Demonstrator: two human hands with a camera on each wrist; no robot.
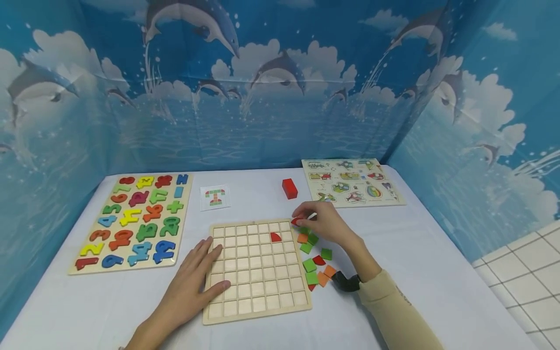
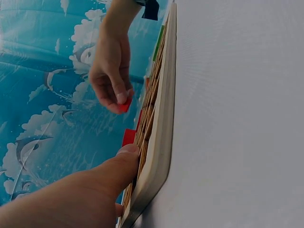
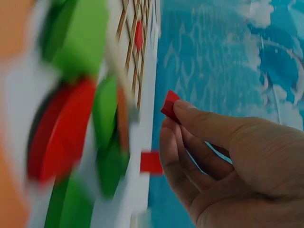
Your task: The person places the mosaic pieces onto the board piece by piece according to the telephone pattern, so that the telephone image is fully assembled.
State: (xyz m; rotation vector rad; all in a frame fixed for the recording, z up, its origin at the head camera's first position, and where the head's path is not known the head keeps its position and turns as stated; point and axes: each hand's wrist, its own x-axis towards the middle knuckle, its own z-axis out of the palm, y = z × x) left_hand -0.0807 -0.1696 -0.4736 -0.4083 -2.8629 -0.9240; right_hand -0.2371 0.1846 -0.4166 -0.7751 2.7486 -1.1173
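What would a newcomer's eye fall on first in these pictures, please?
Probably the dolphin-print backdrop across the back and sides, then the colourful number board on the left. In the middle, the left hand rests on the pale grid board, and the right hand pinches a red piece near its far right corner.

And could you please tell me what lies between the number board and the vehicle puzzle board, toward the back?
In the head view, a printed card and, farther right, a red block lie between them on the white cloth.
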